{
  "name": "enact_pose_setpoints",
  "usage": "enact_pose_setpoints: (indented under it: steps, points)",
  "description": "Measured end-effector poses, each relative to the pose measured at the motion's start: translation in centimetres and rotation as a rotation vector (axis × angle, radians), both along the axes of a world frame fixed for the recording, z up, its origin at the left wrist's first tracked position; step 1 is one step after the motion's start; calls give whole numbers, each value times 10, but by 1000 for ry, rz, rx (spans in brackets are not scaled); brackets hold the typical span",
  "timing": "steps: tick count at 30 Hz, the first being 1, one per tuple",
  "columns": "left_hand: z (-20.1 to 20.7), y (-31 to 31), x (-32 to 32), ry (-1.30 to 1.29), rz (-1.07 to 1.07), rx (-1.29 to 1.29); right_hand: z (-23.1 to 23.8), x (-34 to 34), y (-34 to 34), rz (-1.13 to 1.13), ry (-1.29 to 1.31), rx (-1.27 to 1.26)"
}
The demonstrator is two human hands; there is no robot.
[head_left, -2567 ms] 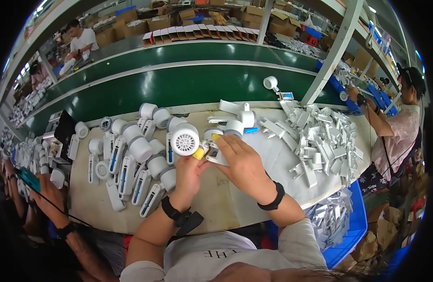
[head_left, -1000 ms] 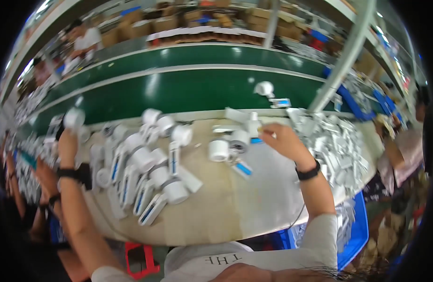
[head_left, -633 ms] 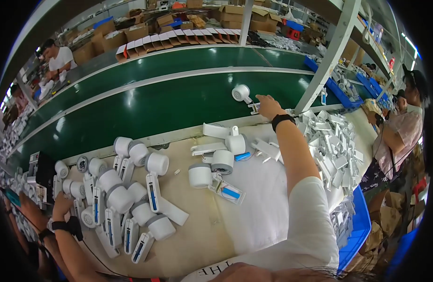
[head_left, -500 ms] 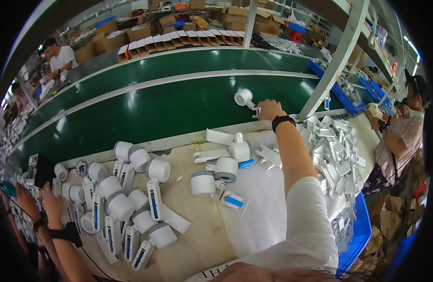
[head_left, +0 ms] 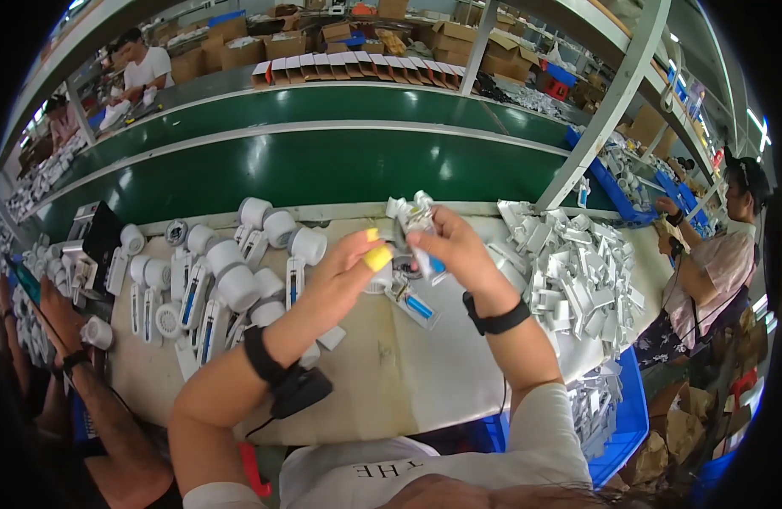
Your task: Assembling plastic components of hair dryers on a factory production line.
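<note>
My right hand (head_left: 463, 250) grips a white plastic handle part (head_left: 415, 219) above the workbench. Whether a round head is joined to it is hidden. Close on its left, my left hand (head_left: 347, 270) has yellow covers on the thumb and index fingertips. Those tips stand apart with nothing visible between them. Below the hands lies an opened white handle (head_left: 412, 305) with a blue cylindrical cell inside. Several white units with round heads and slim handles, like small handheld fans (head_left: 237, 287), lie piled to the left, partly behind my left forearm.
A heap of white plastic shells (head_left: 582, 280) covers the bench's right side, above a blue bin (head_left: 633, 416). Beyond the bench runs a green conveyor belt (head_left: 340, 170). A metal post (head_left: 607, 102) rises at right. Co-workers' hands (head_left: 62, 318) are at far left; another person (head_left: 705, 254) works at right.
My right hand has come back from the belt to above the bench, bringing a white part. My left hand has moved in from the far left to meet it.
</note>
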State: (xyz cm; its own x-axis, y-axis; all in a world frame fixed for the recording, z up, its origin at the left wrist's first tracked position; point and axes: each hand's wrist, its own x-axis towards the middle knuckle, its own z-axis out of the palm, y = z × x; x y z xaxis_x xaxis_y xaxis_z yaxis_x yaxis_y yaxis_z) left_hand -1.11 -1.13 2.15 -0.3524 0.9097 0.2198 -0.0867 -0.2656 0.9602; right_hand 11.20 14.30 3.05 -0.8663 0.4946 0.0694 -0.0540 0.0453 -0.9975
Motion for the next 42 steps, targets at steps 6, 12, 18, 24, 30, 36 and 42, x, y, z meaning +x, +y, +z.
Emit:
enact_pose_setpoints:
  steps: [6,12,18,24,30,36,42]
  points:
    - [-43,3,43,-5,185,119,-31,21,-83,-319,-93,737]
    - [-62,-27,37,468,381,58,-29,51,-85,-317,-135,1163]
    - [-42,-44,18,-274,40,28,-42,48,-48,192,-27,101]
    - [-46,-40,11,-76,413,107,-48,30,-85,375,-82,-122]
    - [-58,-35,23,248,509,148,-69,17,-105,108,-118,428]
    - [-44,-44,10,206,560,229,-54,22,-72,370,-66,-509]
    - [-47,-43,18,125,479,405,-62,26,-91,552,-65,-747]
